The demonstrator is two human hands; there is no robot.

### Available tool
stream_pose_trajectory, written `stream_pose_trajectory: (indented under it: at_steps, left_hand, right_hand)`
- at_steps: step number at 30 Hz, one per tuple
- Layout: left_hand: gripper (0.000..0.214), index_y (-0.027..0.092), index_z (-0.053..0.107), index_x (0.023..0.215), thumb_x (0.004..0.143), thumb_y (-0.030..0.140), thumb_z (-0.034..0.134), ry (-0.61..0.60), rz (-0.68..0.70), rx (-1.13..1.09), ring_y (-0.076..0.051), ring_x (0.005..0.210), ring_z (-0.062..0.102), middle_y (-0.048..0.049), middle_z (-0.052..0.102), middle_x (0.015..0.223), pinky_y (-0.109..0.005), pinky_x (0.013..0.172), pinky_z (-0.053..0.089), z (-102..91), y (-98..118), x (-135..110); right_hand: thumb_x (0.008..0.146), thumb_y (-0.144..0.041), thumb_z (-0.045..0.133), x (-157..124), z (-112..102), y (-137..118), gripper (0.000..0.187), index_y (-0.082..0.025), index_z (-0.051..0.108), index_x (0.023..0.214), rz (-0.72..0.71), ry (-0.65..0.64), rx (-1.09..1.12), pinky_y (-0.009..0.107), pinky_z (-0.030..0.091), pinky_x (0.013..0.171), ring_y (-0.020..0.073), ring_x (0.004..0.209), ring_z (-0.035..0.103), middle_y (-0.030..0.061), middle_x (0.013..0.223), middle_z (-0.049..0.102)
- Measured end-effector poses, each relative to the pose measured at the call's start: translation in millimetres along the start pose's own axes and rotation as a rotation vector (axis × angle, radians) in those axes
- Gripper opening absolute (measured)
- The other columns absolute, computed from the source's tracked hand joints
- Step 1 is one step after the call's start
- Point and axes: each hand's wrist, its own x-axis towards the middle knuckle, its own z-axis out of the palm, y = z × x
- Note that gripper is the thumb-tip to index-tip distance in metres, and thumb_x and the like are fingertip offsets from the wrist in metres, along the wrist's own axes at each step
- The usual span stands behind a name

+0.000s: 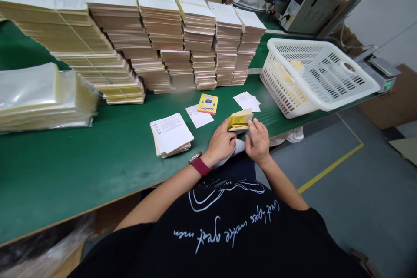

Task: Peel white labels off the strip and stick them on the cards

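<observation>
My left hand (222, 144) is closed around the left side of a small yellow printed packet (240, 119) above the table's front edge. The packet looks like thin card and gapes at the top. Fingertips of my right hand (259, 141) press on its right end, with the thumb lower down. Just beyond lies a yellow card with "ColaCao" print (207, 103), partly over a white printed sheet (198, 117). Left of my hands is a short pile of white printed sheets (172, 134). More loose white slips (246, 100) lie behind the packet.
Tall stacks of flat white-topped card (195, 21) line the back of the green table (97, 156). Plastic-wrapped sheets (42, 100) lie at left. A white perforated basket (286, 95) with yellow pieces inside stands right, near a scale (381, 74). A person stands beyond.
</observation>
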Motion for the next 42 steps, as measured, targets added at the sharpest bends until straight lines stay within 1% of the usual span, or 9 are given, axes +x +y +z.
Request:
stream_pose_trajectory:
  at_steps: [2,8,12,17,23,27,30,38,42]
  left_hand:
    - [0.018,0.015,0.073,0.081,0.079,0.010,0.055,-0.007,-0.009,0.004,-0.030,0.141,0.035,-0.0069,0.037,0.151,-0.043,0.117,0.036,0.7,-0.3,0.2]
    - [0.020,0.016,0.073,0.082,0.080,0.011,0.054,0.017,0.021,0.019,-0.029,0.140,0.037,-0.0072,0.042,0.147,-0.043,0.117,0.037,2.4,-2.4,0.1]
    - [0.019,0.016,0.073,0.080,0.079,0.011,0.055,0.020,0.025,0.020,-0.028,0.138,0.039,-0.0064,0.038,0.150,-0.042,0.117,0.036,2.9,-3.6,0.0]
    - [0.022,0.016,0.074,0.086,0.078,0.009,0.054,0.028,0.050,-0.007,-0.026,0.135,0.043,-0.0047,0.039,0.151,-0.041,0.118,0.035,2.3,-3.3,-0.1]
    - [0.019,0.016,0.072,0.076,0.077,0.009,0.054,0.033,0.049,-0.006,-0.026,0.136,0.041,-0.0069,0.042,0.148,-0.042,0.117,0.037,1.7,-2.5,0.3]
    - [0.020,0.016,0.073,0.078,0.077,0.009,0.054,0.026,0.043,-0.010,-0.026,0.135,0.042,-0.0063,0.043,0.147,-0.043,0.116,0.037,1.3,-2.0,0.6]
    - [0.019,0.016,0.073,0.079,0.077,0.009,0.055,0.022,0.031,0.000,-0.027,0.134,0.043,-0.0067,0.042,0.148,-0.043,0.116,0.037,1.4,-1.7,0.6]
    - [0.019,0.015,0.073,0.075,0.078,0.009,0.055,0.036,0.043,0.001,-0.026,0.135,0.042,-0.0065,0.041,0.149,-0.044,0.117,0.036,1.0,-0.6,0.9]
    - [0.020,0.015,0.073,0.076,0.077,0.010,0.054,0.037,0.051,0.004,-0.027,0.135,0.042,-0.0073,0.042,0.149,-0.043,0.116,0.037,1.0,-0.8,0.9]
  right_hand:
    - [0.086,-0.006,0.051,-2.1,1.1,-0.4,0.066,-0.015,0.027,0.147,-0.013,0.014,0.006,0.050,0.045,0.105,0.0262,0.137,0.046,0.0172,0.128,0.065]
    - [0.084,-0.004,0.050,-2.7,-0.1,-4.7,0.055,-0.018,0.046,0.137,-0.005,-0.010,-0.008,0.052,0.041,0.108,0.0278,0.136,0.046,0.0124,0.123,0.068]
    - [0.084,-0.011,0.057,3.7,-4.2,-8.6,0.044,-0.020,0.056,0.127,0.041,0.008,0.043,0.048,0.045,0.101,0.0263,0.113,0.060,0.0109,0.108,0.069]
    - [0.088,-0.026,0.057,20.9,-8.4,-5.2,0.014,-0.020,0.065,0.098,0.156,-0.063,0.219,0.043,0.047,0.088,0.0241,0.096,0.060,0.0091,0.096,0.067]
    - [0.096,-0.025,0.044,43.4,-8.5,5.0,0.021,-0.020,0.062,0.103,0.342,-0.182,0.263,0.033,0.047,0.076,0.0195,0.078,0.064,0.0041,0.082,0.072]
    - [0.093,-0.024,0.050,54.6,-10.1,12.0,0.017,-0.020,0.063,0.102,0.287,-0.315,0.174,0.034,0.042,0.074,0.0207,0.078,0.062,0.0034,0.080,0.070]
    - [0.088,-0.028,0.059,62.4,-13.1,18.9,0.008,-0.021,0.062,0.087,0.232,-0.368,0.080,0.035,0.036,0.069,0.0221,0.076,0.055,0.0029,0.075,0.062]
    - [0.093,-0.023,0.050,74.5,-22.3,36.2,0.016,-0.021,0.060,0.081,0.050,-0.299,0.071,0.037,0.034,0.072,0.0210,0.078,0.050,0.0035,0.077,0.061]
    - [0.093,-0.023,0.049,74.8,-23.2,43.2,0.014,-0.023,0.062,0.088,0.079,-0.260,0.139,0.039,0.037,0.075,0.0217,0.079,0.052,0.0031,0.079,0.063]
